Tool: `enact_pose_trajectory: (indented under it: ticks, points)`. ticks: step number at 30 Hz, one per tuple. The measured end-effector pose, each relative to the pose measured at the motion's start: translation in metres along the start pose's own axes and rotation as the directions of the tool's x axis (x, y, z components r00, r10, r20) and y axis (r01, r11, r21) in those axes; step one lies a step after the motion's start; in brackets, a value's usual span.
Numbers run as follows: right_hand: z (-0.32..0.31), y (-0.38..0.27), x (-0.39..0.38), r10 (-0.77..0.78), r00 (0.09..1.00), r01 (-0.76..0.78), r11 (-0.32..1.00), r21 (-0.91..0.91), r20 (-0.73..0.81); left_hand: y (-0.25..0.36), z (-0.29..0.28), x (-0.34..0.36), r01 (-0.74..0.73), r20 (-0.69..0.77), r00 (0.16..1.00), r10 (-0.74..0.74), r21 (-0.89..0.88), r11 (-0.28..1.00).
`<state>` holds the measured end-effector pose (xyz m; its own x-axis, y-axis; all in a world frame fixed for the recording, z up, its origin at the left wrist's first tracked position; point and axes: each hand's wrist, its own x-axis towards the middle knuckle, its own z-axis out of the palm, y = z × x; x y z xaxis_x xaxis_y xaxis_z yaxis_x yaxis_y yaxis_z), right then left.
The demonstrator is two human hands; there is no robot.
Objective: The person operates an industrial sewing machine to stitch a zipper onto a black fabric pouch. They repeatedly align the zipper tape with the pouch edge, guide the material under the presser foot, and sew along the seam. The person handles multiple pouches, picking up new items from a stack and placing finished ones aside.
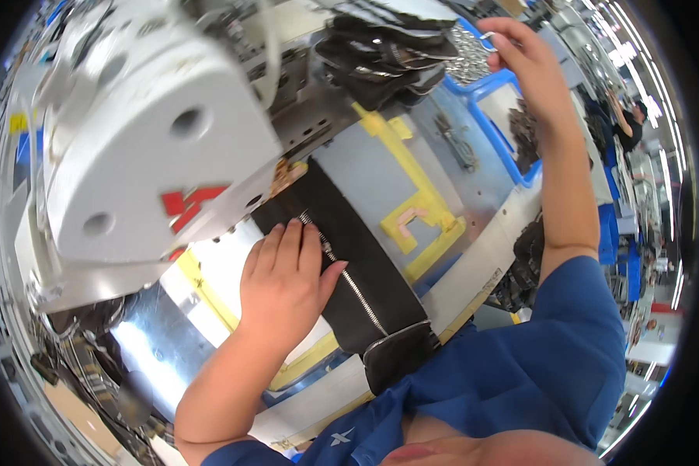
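Note:
My left hand (283,276) lies flat, fingers stretched out, on a long black fabric piece (388,268). A silver-toothed zipper (357,295) runs along this fabric, and my fingertips and thumb touch beside it. The near end of the fabric hangs over the table's front edge. At the far right, my right hand (524,66) is raised with thumb and fingers pinched on a small silver metal piece (487,36). That hand is over a blue tray (474,87) holding many small silver metal parts (467,58); the piece's exact kind is too small to tell.
A white sewing machine head (132,171) with a red mark fills the left. Dark pieces (384,50) are stacked at the back. Thread snips (456,140) lie near the tray, whose other compartment holds brown pieces (523,128). Yellow tape (415,175) lines the work surface.

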<state>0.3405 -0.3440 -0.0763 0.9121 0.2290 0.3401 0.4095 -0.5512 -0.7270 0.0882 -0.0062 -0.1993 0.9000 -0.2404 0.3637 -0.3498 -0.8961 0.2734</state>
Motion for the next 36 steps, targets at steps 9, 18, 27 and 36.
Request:
enact_pose_trajectory:
  ticks: [9,18,27,36]
  points:
    - [0.159,-0.085,-0.066,-0.144,0.662,-0.045,0.972,0.231,0.735,-0.005,-0.003,0.003,0.001,0.041,0.999,-0.002,0.013,1.000]
    - [0.197,-0.054,-0.070,-0.204,0.665,-0.013,0.959,0.284,0.718,-0.007,-0.002,0.005,0.014,0.042,0.999,-0.013,-0.009,1.000]
    - [0.198,-0.047,-0.072,-0.405,0.668,0.315,0.914,0.256,0.624,-0.006,-0.002,0.005,0.049,0.036,0.998,-0.052,0.063,0.997]
    - [0.202,-0.042,-0.078,-0.543,0.592,0.623,0.777,0.089,0.595,-0.002,-0.008,0.006,0.108,0.178,0.978,-0.106,-0.002,0.994]
